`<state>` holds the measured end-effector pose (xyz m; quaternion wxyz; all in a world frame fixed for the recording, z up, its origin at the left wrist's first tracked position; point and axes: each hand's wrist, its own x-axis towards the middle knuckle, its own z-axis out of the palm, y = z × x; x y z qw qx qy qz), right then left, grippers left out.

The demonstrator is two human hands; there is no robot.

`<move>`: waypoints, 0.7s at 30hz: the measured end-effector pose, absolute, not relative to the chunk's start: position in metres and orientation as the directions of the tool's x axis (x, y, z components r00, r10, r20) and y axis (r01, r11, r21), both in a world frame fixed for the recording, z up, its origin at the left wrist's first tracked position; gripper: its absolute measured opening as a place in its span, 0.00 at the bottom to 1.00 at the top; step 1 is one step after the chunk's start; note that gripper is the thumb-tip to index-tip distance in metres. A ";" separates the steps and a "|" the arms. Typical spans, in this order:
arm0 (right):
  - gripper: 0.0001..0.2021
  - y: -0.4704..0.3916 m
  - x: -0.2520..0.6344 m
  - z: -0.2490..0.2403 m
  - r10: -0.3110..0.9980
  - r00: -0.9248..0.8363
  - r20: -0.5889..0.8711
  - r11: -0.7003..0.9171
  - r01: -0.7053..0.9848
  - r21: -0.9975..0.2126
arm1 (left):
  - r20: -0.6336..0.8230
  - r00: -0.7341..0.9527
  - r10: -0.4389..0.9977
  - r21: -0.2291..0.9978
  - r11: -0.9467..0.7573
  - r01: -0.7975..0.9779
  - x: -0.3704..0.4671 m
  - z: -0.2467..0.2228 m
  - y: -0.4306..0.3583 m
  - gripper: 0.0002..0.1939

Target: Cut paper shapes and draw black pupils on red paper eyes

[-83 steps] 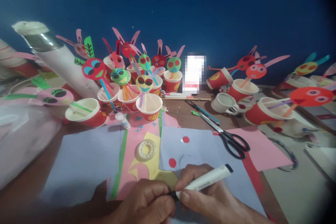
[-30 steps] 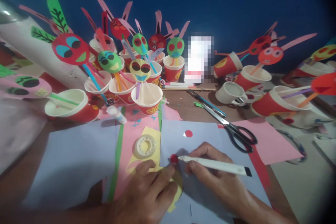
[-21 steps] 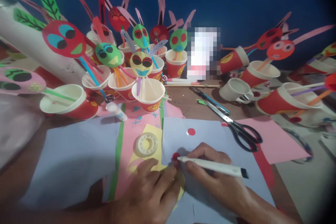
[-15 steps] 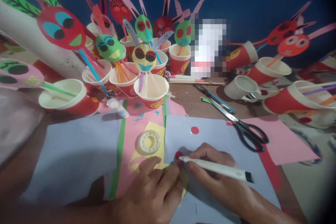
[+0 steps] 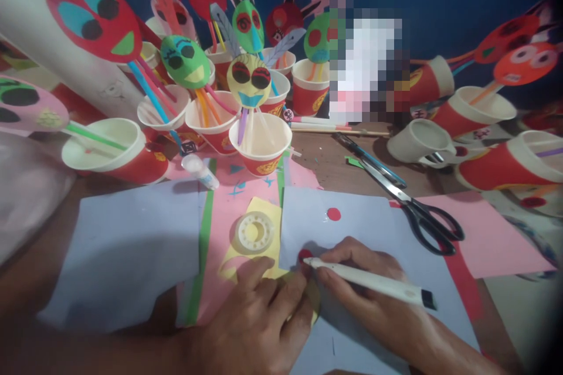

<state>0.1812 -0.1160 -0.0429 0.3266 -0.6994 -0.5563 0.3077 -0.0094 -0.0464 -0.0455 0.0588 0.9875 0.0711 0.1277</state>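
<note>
My right hand (image 5: pixel 373 281) grips a white marker (image 5: pixel 378 285), its tip at a small dark red paper circle (image 5: pixel 304 255). Fingers of my left hand (image 5: pixel 259 316) are bent, and one fingertip presses at the lower edge of that circle, steadying it on the blue-grey paper (image 5: pixel 373 228). A pale yellow rounded paper piece (image 5: pixel 315 296) shows partly beneath the left hand. Another red paper circle (image 5: pixel 333 214) lies farther up the blue-grey sheet. Left of the sheet, a white tape roll (image 5: pixel 254 232) rests on yellow paper (image 5: pixel 229 266).
Black-handled scissors (image 5: pixel 433 225) lie right of the sheet, beside pink paper (image 5: pixel 497 237). A glue stick (image 5: pixel 200 171) is at the left. Several paper cups (image 5: pixel 261 149) with paper-faced straw figures (image 5: pixel 247 82) line the back, with a white mug (image 5: pixel 417 143) at the right.
The camera view has shifted, moving the right-side objects rightward in the picture. Both hands keep nearly the same pose, with the marker tip still at the red circle.
</note>
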 end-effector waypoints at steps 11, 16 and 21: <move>0.06 -0.116 0.180 -0.045 0.985 0.172 -0.030 -0.129 0.599 -0.791 | 0.252 0.955 0.155 0.124 -0.984 0.127 -0.011 -0.050 -0.047 0.16; 0.06 -0.116 0.180 -0.046 0.984 0.165 -0.066 -0.154 0.604 -0.782 | 0.233 0.964 0.127 0.114 -0.988 0.103 -0.010 -0.047 -0.045 0.16; 0.07 -0.118 0.182 -0.048 0.984 0.160 -0.080 -0.164 0.626 -0.762 | 0.219 0.966 0.135 0.119 -0.987 0.111 -0.010 -0.044 -0.045 0.16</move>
